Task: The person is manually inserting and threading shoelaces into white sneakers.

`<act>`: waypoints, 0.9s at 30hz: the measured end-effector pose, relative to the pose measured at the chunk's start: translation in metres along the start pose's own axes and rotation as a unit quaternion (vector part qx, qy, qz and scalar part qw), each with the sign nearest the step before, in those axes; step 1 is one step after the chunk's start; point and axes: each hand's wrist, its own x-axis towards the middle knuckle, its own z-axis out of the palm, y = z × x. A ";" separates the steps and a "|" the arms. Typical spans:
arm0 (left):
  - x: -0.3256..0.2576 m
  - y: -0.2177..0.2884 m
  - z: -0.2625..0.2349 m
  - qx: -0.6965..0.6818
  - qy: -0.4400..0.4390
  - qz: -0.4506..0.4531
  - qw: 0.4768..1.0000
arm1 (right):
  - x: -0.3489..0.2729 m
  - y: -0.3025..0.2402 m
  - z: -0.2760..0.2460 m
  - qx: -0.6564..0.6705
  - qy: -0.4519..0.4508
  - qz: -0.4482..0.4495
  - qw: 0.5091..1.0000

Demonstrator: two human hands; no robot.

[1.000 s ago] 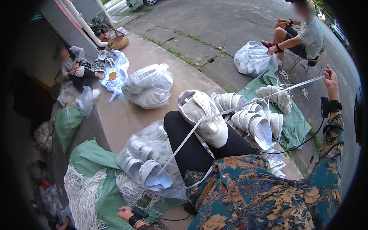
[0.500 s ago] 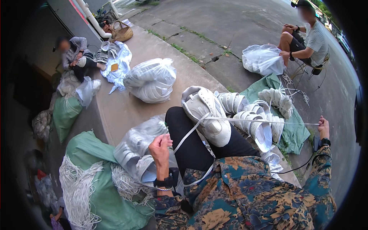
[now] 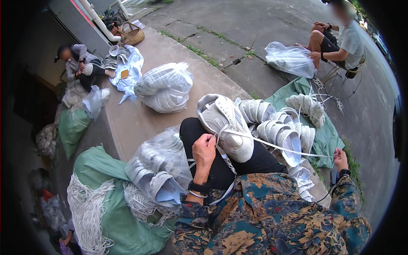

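A light grey-white sneaker (image 3: pixel 226 127) rests across my thighs, its toe toward me. A white shoelace (image 3: pixel 276 146) runs through its front eyelets. My left hand (image 3: pixel 204 153) is closed on the lace close beside the shoe's toe end, fingertips pinching it. Out to the right, my right hand (image 3: pixel 340 159) pinches the other end, and that length runs slightly slack between hand and shoe. The lace's left part loops down over my dark trousers toward my lap.
Stacked shoe uppers (image 3: pixel 282 131) lie right of my legs, partly on a green sheet (image 3: pixel 325 146). On the left are a bagged stack (image 3: pixel 155 159) and a green sack (image 3: pixel 121 212) with white laces (image 3: pixel 87 212). Two people sit farther off, near another plastic bag (image 3: pixel 168 87).
My left hand has moved up and right to the lace at the shoe. My right hand has come inward and lower, and the lace it holds has slackened.
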 end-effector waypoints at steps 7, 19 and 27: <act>0.001 0.006 -0.005 -0.108 -0.021 -0.074 0.991 | -0.023 0.019 0.083 -0.042 -0.031 0.039 0.998; 0.002 0.036 0.003 0.214 0.067 0.113 0.968 | -0.273 0.086 0.377 -0.293 -0.505 -0.075 0.809; 0.006 0.047 -0.001 0.265 0.033 0.108 0.958 | -0.328 0.135 0.448 -0.262 -0.616 -0.088 0.737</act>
